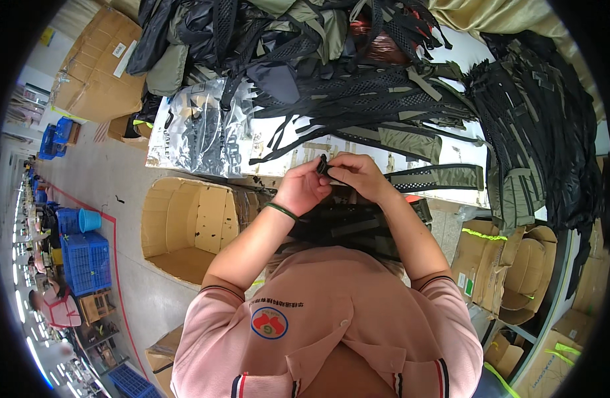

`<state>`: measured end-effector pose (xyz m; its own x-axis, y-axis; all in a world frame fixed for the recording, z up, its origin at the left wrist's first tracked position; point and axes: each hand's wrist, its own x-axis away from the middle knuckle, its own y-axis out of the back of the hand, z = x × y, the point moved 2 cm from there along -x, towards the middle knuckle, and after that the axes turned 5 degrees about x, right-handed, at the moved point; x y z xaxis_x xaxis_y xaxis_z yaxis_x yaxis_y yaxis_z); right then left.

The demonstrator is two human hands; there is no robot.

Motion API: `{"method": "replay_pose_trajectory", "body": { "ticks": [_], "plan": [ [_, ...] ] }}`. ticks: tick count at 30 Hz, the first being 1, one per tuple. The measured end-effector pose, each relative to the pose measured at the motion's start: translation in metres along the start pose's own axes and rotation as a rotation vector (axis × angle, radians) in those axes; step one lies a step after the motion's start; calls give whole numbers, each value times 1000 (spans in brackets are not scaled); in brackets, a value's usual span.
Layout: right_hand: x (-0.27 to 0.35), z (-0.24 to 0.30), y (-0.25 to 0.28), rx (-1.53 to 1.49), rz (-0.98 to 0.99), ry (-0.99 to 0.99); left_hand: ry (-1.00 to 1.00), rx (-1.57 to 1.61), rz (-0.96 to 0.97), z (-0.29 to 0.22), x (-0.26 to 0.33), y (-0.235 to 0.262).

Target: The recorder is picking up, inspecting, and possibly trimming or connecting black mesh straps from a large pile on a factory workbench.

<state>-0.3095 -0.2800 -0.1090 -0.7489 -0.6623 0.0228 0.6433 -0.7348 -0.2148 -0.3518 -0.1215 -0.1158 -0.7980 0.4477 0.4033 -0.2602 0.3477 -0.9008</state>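
Observation:
Both my hands meet in front of my chest, at the near edge of the white table [461, 154]. Between their fingertips is a small black piece [323, 166], perhaps a buckle; the fingers hide most of it. My left hand [301, 190] pinches it from the left, and my right hand [358, 176] pinches it from the right. Just beyond my right wrist lies a green and black mesh shoulder strap [444, 178]. Farther back, many similar black mesh straps [365, 106] lie in a layered heap. Dark fabric hangs below my hands, partly covered by my arms.
A clear plastic bag [199, 136] of black parts lies on the table's left. More straps [534, 132] are piled at the right. An open cardboard box [185, 222] stands left of me, and other boxes [500, 268] stand at the right. Blue crates [86, 262] sit farther left.

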Motion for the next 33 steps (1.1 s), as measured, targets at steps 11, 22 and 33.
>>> {"method": "replay_pose_trajectory", "body": {
  "ticks": [11, 22, 33],
  "plan": [
    [8, 22, -18, 801, -231, 307, -233, -78, -149, 9, -9, 11],
    [12, 17, -13, 294, -220, -210, -94, -110, -29, 9, -5, 11],
    [23, 35, -20, 920, -280, 470, -73, -87, -88, 11, 0, 2]
  ]
}}
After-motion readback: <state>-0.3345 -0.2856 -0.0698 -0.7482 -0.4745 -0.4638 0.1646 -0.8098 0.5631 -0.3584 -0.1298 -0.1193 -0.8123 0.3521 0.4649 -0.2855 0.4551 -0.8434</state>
